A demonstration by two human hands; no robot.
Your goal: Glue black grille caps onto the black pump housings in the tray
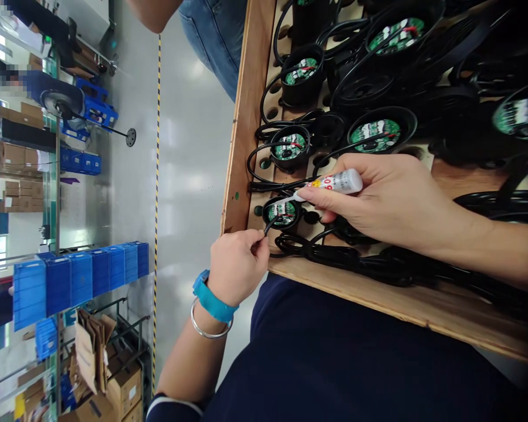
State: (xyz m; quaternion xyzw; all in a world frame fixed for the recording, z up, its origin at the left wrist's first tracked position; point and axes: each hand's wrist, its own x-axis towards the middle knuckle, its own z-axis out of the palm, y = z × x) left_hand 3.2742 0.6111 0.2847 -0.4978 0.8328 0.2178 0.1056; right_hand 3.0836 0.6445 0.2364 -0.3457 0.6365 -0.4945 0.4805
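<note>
The right hand (pixel 387 196) is clenched around a small white tube (pixel 334 183), whose long axis runs from the palm leftward and slightly down in the picture, its thin nozzle resting on the green circuit board inside a black round housing (pixel 281 213); that housing sits in a hole near the left corner of the wooden surface (pixel 242 135), directly ahead of the nozzle tip. The left hand (pixel 237 266) lies just below and to the left of the housing, fingers pinched on a thin black wire (pixel 269 225) that leads up to the housing's rim; of the two hands the left is the nearer to the housing, while the right reaches it only through the tube.

The surface is a perforated wooden board carrying more black housings with green boards (pixel 376 132) and coils of black cable (pixel 334 255); the cable crowds the near edge right beside both hands.

Beyond the board, another person in blue jeans (pixel 215 35) stands at its far side; a grey floor with a yellow-black striped line (pixel 157 176), shelves of blue bins (pixel 79 281) and cardboard boxes (pixel 123 387) fill the room to the left.
</note>
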